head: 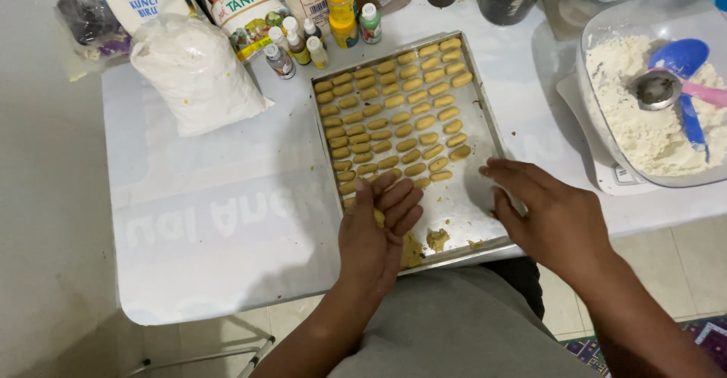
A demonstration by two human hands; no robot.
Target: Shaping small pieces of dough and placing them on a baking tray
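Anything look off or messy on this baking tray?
Mostly tidy: dough pieces sit in neat rows on the tray. Odd bits are the loose dough lumps near the tray's front edge, unshaped, beside the left hand.

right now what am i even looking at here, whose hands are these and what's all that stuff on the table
This is one picture from a camera worn on a person's head, looking down at their own two bare hands; there is no machine. The left hand lies palm up with a small piece of yellow dough on it, fingers loosely curled. The right hand hovers open at the right edge of a metal baking tray and holds nothing. The tray carries rows of small oval dough pieces, with dough scraps at its near end. Around it on the white table: a bag of flour, small bottles, and a clear tub of flour with a blue scoop.
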